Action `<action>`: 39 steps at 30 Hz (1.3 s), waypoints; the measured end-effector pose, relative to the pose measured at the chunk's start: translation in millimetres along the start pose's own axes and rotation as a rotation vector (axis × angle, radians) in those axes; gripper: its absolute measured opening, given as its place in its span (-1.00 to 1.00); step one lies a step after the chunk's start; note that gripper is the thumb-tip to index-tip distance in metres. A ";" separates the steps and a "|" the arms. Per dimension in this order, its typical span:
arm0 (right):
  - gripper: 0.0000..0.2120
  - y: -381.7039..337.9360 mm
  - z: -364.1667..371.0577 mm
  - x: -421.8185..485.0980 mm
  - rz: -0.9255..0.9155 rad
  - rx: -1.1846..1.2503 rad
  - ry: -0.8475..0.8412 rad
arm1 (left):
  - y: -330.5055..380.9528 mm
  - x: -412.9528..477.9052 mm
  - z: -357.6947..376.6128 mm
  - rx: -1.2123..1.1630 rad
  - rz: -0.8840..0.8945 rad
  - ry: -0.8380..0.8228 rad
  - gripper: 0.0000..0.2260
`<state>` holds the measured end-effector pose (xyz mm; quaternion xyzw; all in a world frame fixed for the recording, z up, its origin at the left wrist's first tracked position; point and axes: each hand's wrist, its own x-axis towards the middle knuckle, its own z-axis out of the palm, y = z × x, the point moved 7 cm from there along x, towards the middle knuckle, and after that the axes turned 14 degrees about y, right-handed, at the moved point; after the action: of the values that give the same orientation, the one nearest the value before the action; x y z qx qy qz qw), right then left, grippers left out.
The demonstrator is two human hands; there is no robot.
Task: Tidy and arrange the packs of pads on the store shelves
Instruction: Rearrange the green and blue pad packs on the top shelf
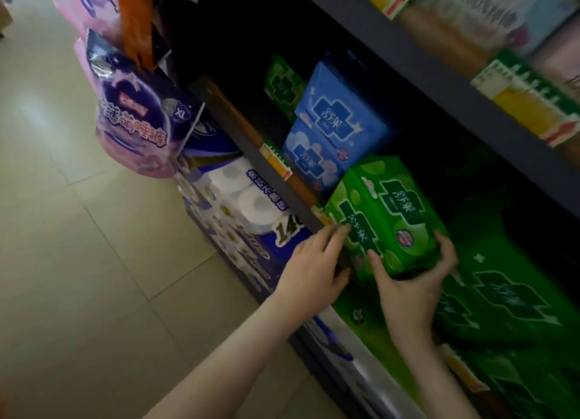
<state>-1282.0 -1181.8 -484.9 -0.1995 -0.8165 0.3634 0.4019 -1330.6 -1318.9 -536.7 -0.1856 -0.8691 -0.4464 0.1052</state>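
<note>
- Green pack (386,217) of pads sits in the right hand (411,290), tilted, at the front of the middle shelf (273,180).
- Right fingers are spread wide and curled round the near end of the green pack: the thumb (375,261) lies on its left front, and the other fingers (445,246) wrap its right side, with the palm under it.
- Left hand (314,268) reaches in just left of that thumb. Its fingers are fairly straight and close together, and the left fingertips (342,230) rest against the left face of the green pack, right at the shelf lip. They grip nothing that I can see.
- So the pack lies between the two hands, left fingertips on one side and right fingers on the other.
- Beyond the fingertips, further into the shelf, two blue packs (342,117) stand one on the other, the lower touching the green pack's far end.
- Behind the blue ones, well away from the fingers, a small green pack (281,82) stands in the dark.
- Below and right of the right hand lie large dark-green packs (502,293), close under the wrist.
- Left of the left hand, on the lower level, is a bundle of toilet rolls (248,199).
- Farther left and up hangs a purple pack (141,120), over the pale tiled floor (78,230).
- Above the hands, the upper shelf (439,82) carries yellow price tags (530,111).
</note>
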 end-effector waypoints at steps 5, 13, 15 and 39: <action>-0.22 19.2 28.0 39.7 -0.191 -0.416 -0.109 | 7.1 6.3 26.6 0.092 0.055 -0.009 -0.41; -0.11 38.7 47.4 63.1 -0.373 -0.996 -0.223 | 8.6 14.1 18.9 0.230 0.103 0.105 -0.44; -0.01 33.1 49.0 55.2 -0.425 -1.039 -0.252 | 7.5 16.3 10.8 0.276 0.089 0.135 -0.42; -0.47 -378.1 -290.6 228.0 -0.689 -0.350 0.664 | 419.4 169.1 -272.7 -0.061 1.021 0.524 -0.59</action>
<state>-1198.1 -1163.1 36.7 -0.0875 -0.7117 -0.0153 0.6968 -1305.0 -1279.1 -10.8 -0.4678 -0.6009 -0.3950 0.5138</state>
